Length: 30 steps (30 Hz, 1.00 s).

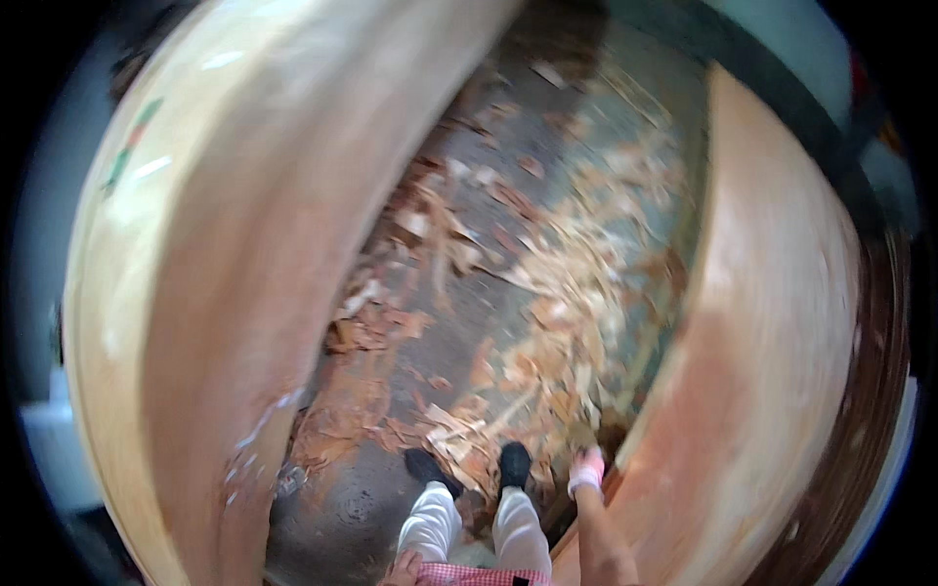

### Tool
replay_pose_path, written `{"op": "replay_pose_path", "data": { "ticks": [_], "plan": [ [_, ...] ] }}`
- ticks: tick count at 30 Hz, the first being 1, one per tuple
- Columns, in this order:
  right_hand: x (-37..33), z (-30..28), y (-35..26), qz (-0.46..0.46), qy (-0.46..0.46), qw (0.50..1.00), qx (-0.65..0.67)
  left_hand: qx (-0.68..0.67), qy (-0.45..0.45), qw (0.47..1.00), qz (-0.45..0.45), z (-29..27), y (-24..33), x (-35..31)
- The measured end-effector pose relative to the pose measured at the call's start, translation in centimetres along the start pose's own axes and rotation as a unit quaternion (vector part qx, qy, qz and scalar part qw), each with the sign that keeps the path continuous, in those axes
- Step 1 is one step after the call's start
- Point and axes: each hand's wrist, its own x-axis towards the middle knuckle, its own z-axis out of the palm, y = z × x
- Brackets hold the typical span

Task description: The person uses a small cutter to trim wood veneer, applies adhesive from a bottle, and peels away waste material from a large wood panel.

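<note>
Work area: the person stands on a dark floor [342, 527] between two large bodies of pale wood sheeting, probably veneer.

Position: the right wood sheeting [762, 322], taken as the workpiece, lies along the right side, its near part beside the right forearm. The right hand [586, 469], in a pink-and-white glove, is close by its left edge; contact cannot be confirmed. Fingers point roughly far; blur hides whether they are apart, together or clamped on the edge. The left hand [401, 569] is at the near border, against or just beside a red checked garment [479, 574]; it is partly cut off, so its finger state cannot be told either.

Progress (judgement): no sheet is seen lifted clear in either hand. The wood veneer scraps [562, 278] strewn along the aisle suggest some trimming or stripping is done. Both bodies of sheeting, including the left wood sheeting [244, 254], remain broad; the amount left cannot be counted.

Orientation: the right sheeting's long axis runs near to far, its left edge slanting slightly rightward with distance. It narrows to a corner at the far end; lens bending exaggerates the curve.
</note>
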Motion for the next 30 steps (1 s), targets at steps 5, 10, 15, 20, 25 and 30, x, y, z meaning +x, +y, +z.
{"op": "replay_pose_path", "data": {
  "ticks": [5, 10, 15, 20, 25, 30],
  "plan": [
    [-9.7, 0.2, -10.6, -0.243, -0.1, 0.963, -0.061, -0.165, 0.167, 0.939, 0.251, -3.4, 0.0, -2.5],
    [-25.7, -1.2, -33.0, -0.527, -0.089, 0.839, -0.106, -0.15, 0.494, 0.812, 0.273, -24.3, 3.1, -15.9],
    [-36.3, 0.2, -50.9, -0.76, 0.02, 0.646, -0.059, -0.022, 0.663, 0.74, 0.114, -32.9, -9.5, -21.2],
    [-37.9, 4.9, -63.5, -0.744, 0.08, 0.609, -0.265, 0.048, 0.644, 0.764, 0.006, -36.6, -13.8, -22.2],
    [-39.2, 8.6, -64.9, -0.72, 0.081, 0.604, -0.334, 0.047, 0.652, 0.757, 0.011, -37.0, -13.5, -22.7],
    [-38.6, 6.3, -67.1, -0.716, 0.02, 0.625, -0.311, 0.052, 0.628, 0.776, -0.023, -37.0, -13.6, -22.8]
  ]
}}
